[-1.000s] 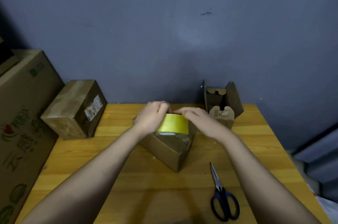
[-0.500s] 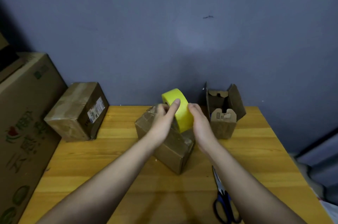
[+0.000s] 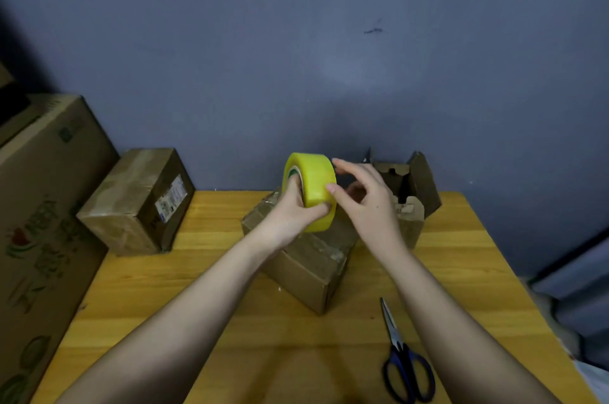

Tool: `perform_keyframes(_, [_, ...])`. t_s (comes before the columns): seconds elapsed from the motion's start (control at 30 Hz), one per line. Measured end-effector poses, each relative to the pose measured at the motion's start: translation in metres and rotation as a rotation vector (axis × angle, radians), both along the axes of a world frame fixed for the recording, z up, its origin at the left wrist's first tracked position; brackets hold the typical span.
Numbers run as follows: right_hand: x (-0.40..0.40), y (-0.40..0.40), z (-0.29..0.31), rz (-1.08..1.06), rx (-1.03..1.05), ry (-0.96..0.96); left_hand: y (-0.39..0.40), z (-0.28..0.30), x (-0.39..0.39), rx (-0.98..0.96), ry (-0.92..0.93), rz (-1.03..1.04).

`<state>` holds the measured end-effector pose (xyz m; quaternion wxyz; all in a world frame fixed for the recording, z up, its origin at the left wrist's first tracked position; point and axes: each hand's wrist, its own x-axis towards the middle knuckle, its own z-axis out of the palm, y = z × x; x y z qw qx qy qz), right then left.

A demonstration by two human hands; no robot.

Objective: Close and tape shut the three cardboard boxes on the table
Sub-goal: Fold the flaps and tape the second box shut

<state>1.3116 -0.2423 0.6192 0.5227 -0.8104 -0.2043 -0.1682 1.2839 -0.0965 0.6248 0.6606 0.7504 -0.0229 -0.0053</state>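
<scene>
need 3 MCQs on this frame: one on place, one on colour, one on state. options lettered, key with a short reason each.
1. Where do the scissors lie on the table?
A. near right, beside the right forearm
B. far left corner
C. on the middle box

2. What colour is the tape roll?
A. brown
B. yellow
C. white

3. In what state is the small box at the far right?
A. taped shut
B. crushed flat
C. flaps open

Key:
1 A, their blue handles lie at the table's near right.
2 B, the roll gripped by the left hand is yellow, and the right hand fingers its band.
3 C, its flaps stand up.
</scene>
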Motion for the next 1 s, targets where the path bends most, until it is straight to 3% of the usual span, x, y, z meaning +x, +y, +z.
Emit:
perform_keyframes(0.3, [0.0001, 0.0011, 0.0018, -0.049, 0.069, -0.014, -0.0003, -0.0003, -0.0027, 0.098, -0.012, 0.007])
perform_keyframes(0.57, [0.0037, -0.0010, 0.0026, -0.113, -0.166, 0.026, 0.0020, -0.0017, -0.0042, 0.277, -0.084, 0.011])
perform_keyframes(0.87, [-0.0020, 0.0000, 0.0035, -0.198, -0.470, -0.358, -0.0026, 0.0018, -0.0001, 0.194, -0.028, 0.094])
perform_keyframes(1.0, [-0.0016, -0.0009, 0.0042, -0.169, -0.343, -0.199, -0.0008, -0.0001, 0.0030, 0.226, 0.038, 0.073])
